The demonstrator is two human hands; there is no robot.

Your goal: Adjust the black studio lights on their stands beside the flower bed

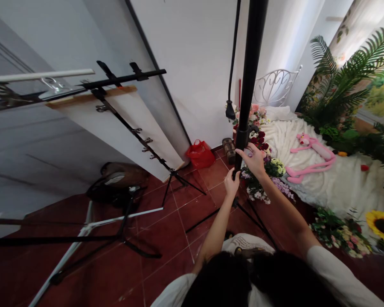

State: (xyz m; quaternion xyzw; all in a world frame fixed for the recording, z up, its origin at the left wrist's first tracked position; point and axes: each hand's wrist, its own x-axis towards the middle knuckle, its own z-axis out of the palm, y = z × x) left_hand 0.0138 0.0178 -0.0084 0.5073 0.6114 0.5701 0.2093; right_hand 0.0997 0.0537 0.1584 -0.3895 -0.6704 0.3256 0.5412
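Observation:
A tall black tripod stand [252, 64] rises in front of me; its upper end runs out of the top of the view. My left hand [232, 184] is closed round the lower part of the pole. Just above it, my right hand [254, 160] grips the pole below a black collar [242, 138], with the thumb laid across the front and the fingers partly hidden. A black cable with a plug [230, 111] hangs beside the pole. Below my hands the stand's dark legs [257, 219] spread over the tiled floor.
Leftward, a white board [115, 128] hangs from a clamped frame, with another stand's pale leg [67, 251] near me. A red bag [201, 154] sits by the wall. To the right are flowers [259, 140], a white cloth [333, 187] and a pink plush toy [318, 155].

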